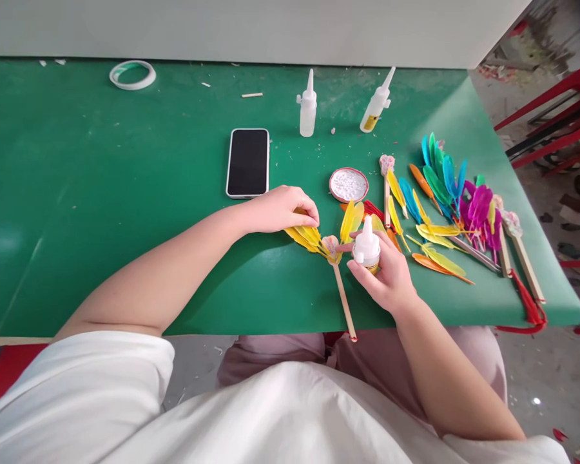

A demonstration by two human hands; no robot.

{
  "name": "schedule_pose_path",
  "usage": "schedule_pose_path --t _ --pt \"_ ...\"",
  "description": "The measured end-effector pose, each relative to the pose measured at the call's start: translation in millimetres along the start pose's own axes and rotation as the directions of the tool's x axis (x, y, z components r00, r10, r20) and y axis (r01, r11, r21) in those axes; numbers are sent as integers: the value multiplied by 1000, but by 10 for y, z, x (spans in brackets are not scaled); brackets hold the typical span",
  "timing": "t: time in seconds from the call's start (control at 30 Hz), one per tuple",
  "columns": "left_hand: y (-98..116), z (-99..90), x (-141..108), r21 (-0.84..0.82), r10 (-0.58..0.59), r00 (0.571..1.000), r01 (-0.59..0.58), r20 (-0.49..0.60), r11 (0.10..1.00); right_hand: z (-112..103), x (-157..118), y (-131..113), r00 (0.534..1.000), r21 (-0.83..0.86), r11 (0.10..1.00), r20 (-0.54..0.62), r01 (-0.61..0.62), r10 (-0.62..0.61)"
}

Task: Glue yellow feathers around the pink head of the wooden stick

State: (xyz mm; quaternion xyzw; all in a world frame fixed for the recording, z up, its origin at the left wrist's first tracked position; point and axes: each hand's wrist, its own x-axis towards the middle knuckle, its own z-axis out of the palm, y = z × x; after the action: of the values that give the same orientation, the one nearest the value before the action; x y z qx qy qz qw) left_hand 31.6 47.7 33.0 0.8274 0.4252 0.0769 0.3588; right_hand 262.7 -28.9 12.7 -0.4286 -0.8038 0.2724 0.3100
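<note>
My left hand point(285, 209) is closed, its fingertips pinching the yellow feathers point(305, 240) on the left of a small fan-like piece. That piece has a pale pink beaded head point(330, 245) on a thin wooden stick point(344, 299), whose lower end reaches past the table's front edge. More yellow feathers point(350, 220) rise from the right of the head. My right hand point(391, 280) is wrapped round a small white glue bottle point(367, 247), held with its nozzle up. The index fingertip of that hand reaches to the beaded head. Part of the bottle is hidden by my fingers.
Loose coloured feathers point(439, 232) and several beaded sticks point(524, 258) lie at the right. A round lid of white bits point(348, 185), a phone point(247, 162), two glue bottles point(308, 115) and a tape roll point(132, 76) are further back. A wall point(222, 29) borders the green table point(101, 167).
</note>
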Motion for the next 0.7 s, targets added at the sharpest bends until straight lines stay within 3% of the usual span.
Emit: schedule_pose_path --t 0.27,0.7 --pt "2 12 5 -7 1 1000 -1 -5 1000 10 6 -29 995 10 997 62 73 -73" --pt "-8 10 15 14 7 1000 -7 13 1000 23 -2 -15 995 -6 997 74 72 -72"
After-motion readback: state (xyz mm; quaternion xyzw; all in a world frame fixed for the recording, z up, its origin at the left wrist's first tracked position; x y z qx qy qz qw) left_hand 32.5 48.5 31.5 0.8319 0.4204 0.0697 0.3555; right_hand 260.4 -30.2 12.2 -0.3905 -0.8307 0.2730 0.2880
